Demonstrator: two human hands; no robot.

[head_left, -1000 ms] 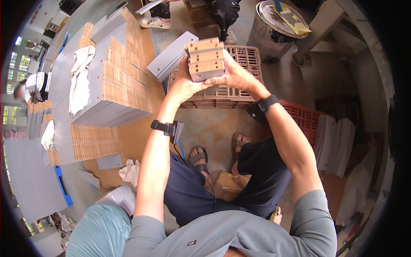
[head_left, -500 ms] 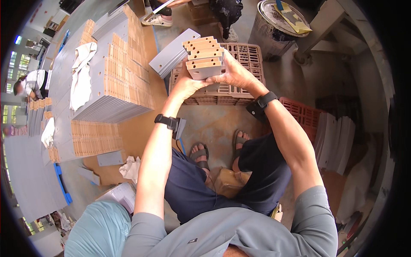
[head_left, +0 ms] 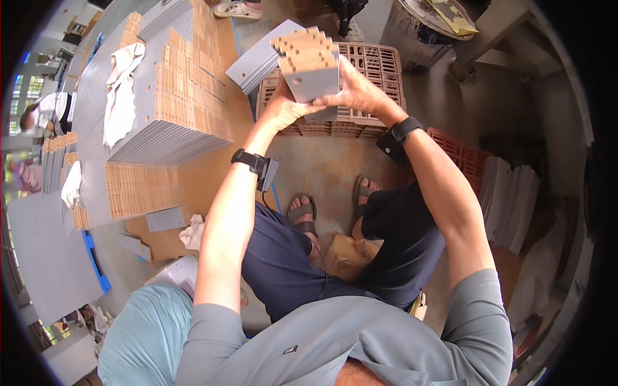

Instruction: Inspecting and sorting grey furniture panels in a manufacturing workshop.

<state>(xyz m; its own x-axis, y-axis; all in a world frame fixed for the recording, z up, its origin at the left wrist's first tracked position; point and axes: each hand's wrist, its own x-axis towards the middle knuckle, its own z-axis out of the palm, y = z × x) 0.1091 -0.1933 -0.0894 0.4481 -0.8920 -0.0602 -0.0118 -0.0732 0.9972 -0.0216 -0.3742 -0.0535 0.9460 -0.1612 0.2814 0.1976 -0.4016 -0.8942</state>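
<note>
Grey-faced cardboard stack [head_left: 309, 64] sits clamped between my left hand [head_left: 283, 109] and right hand [head_left: 357, 93], fingers closed around it, above the plastic crate [head_left: 380, 64].

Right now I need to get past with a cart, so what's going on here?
A seated person holds a stack of grey-faced cardboard pieces in both hands, the left hand under its lower left side and the right hand on its right. They hold it up above a brown plastic crate on the floor. To the person's left, a worktable carries more piles of similar pieces and a white cloth. Sandalled feet rest on the concrete floor.
</note>
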